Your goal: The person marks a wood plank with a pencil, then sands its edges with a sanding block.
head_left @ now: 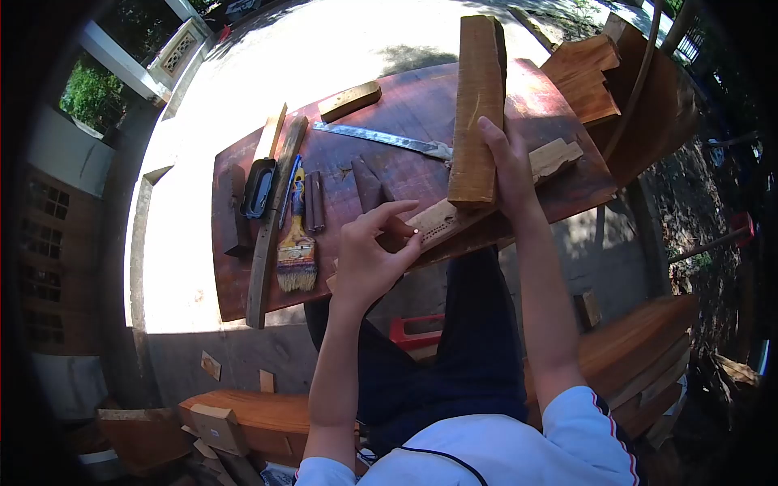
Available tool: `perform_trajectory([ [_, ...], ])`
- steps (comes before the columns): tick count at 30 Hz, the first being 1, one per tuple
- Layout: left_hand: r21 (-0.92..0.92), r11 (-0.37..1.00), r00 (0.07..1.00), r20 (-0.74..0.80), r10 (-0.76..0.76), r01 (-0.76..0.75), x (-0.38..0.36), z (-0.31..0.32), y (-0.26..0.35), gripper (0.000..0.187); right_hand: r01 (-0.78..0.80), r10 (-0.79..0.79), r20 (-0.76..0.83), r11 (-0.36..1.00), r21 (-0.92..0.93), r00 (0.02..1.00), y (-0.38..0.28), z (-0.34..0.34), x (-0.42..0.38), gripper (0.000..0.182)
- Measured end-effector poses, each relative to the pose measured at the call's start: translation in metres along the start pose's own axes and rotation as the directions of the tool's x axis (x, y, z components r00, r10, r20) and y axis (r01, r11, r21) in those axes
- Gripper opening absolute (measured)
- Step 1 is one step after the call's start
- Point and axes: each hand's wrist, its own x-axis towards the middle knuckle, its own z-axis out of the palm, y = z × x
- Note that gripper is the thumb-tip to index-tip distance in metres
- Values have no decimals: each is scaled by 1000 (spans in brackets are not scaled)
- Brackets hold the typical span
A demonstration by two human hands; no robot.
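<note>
My right hand (510,166) grips a thick brown wooden block (476,105), its thumb on the near face. The block stands on end, its lower end at a long pale wooden strip (442,223) along the table's near edge. Over the left part of that strip is my left hand (369,251), thumb and fingers curled together around something small. Only a tiny white spot shows at the thumb tip; what it belongs to I cannot make out. A row of small dark marks runs along the strip beside these fingertips.
On the reddish table (421,89) lie a metal ruler (377,136), a paintbrush (297,243), a black-framed tool (259,188), a dark wooden bar (275,219), brown sticks (314,202) and a short wood piece (350,100). Boards (251,409) and a red object (415,330) are below.
</note>
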Motion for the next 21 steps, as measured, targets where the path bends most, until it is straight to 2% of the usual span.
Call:
perform_trajectory([
  [11,20,1000,1000,-11,7,-7,-1,0,2,42,30,-30,7,1000,5,1000,-3,2,-4,61],
  [14,13,1000,1000,-7,7,-7,0,0,2,44,63,-66,30,994,91,997,-10,3,-10,62],
  [17,18,1000,1000,-4,6,-6,-1,0,1,47,185,-186,7,972,-146,983,-46,4,-45,61],
  [21,-40,998,999,15,-40,40,0,-2,1,61,177,-133,137,904,-389,981,-87,-10,-102,67],
])
